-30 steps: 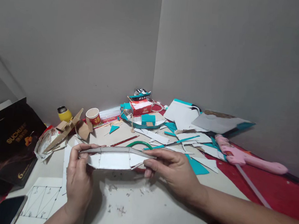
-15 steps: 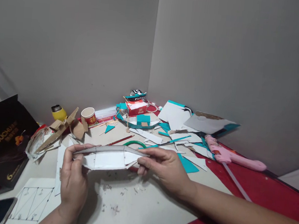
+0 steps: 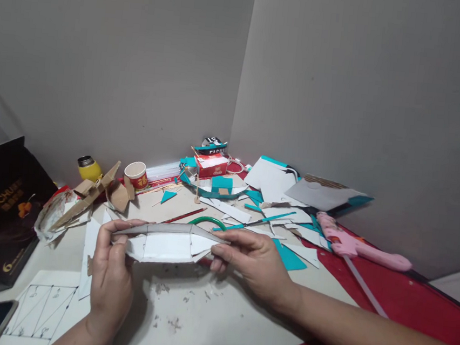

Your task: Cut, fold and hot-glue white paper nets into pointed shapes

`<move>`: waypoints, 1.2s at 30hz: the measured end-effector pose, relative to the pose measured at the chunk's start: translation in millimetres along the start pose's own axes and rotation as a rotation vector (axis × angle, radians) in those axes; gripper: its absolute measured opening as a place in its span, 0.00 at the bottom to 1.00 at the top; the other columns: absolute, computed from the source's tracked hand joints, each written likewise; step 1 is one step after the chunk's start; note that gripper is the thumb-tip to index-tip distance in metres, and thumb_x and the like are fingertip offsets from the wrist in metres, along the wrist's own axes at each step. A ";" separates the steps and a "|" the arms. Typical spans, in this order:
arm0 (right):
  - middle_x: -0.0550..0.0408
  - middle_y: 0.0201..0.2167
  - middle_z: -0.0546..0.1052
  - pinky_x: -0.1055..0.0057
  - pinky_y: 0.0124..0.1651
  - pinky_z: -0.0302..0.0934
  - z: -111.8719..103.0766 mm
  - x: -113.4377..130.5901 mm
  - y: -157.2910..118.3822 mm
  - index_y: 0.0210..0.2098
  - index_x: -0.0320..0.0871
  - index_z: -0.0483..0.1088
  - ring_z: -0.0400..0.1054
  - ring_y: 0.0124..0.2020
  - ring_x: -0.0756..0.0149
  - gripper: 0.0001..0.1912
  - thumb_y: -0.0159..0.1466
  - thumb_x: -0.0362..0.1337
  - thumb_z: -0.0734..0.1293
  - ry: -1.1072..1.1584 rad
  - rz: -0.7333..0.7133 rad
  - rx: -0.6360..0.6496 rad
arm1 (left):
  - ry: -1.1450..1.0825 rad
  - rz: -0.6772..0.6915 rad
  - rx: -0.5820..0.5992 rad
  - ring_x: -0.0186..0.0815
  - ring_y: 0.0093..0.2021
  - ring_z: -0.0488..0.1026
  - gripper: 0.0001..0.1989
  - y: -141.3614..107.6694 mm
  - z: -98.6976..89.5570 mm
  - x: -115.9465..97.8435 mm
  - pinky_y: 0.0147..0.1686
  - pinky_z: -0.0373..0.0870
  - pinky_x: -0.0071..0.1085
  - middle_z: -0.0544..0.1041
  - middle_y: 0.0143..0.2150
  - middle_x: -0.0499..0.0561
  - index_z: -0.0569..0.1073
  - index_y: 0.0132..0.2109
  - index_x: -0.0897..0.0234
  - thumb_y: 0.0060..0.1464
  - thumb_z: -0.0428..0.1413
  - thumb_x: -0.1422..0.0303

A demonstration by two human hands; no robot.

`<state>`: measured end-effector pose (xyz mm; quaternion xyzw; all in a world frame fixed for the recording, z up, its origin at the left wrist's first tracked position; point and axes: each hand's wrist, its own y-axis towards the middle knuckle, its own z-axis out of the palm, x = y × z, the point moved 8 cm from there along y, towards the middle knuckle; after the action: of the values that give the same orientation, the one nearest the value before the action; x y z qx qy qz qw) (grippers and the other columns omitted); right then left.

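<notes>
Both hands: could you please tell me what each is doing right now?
Left hand: closed on the left end of the folded card.
Right hand: fingers pinching the card's right end.

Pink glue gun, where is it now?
Head view, right side: the pink glue gun lies on the red surface, beside the white and teal scraps, beyond the right forearm.

Craft corner, cardboard scraps, glue gun.
</notes>
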<state>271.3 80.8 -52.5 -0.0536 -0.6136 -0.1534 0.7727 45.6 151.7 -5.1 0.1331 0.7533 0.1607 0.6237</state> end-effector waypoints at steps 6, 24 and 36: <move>0.54 0.16 0.77 0.75 0.23 0.67 1.9 3.3 -1.8 0.32 0.38 0.76 0.71 0.17 0.69 0.13 0.51 0.40 0.75 0.029 -0.010 -0.001 | -0.044 -0.020 -0.024 0.40 0.45 0.71 0.07 -1.8 0.5 -3.0 0.46 0.63 0.34 0.76 0.42 0.48 0.69 0.40 0.60 0.57 0.47 0.70; 0.54 0.16 0.77 0.74 0.21 0.68 1.9 2.1 -2.4 0.31 0.38 0.76 0.71 0.16 0.69 0.12 0.51 0.39 0.75 0.010 0.003 -0.009 | -0.139 -0.082 -0.050 0.40 0.44 0.71 0.07 -3.4 0.7 3.8 0.41 0.66 0.32 0.76 0.41 0.49 0.69 0.40 0.60 0.55 0.49 0.68; 0.55 0.16 0.77 0.77 0.22 0.66 -6.5 22.6 12.9 0.32 0.37 0.77 0.71 0.17 0.71 0.11 0.54 0.40 0.73 -0.021 -0.040 0.074 | -0.307 -0.272 0.164 0.35 0.33 0.72 0.10 14.9 11.6 4.1 0.26 0.67 0.25 0.78 0.39 0.52 0.72 0.39 0.62 0.55 0.52 0.60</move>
<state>285.8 87.4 -30.9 -0.0143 -0.6281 -0.1453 0.7643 56.2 167.8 -4.6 0.1035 0.6712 -0.0089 0.7339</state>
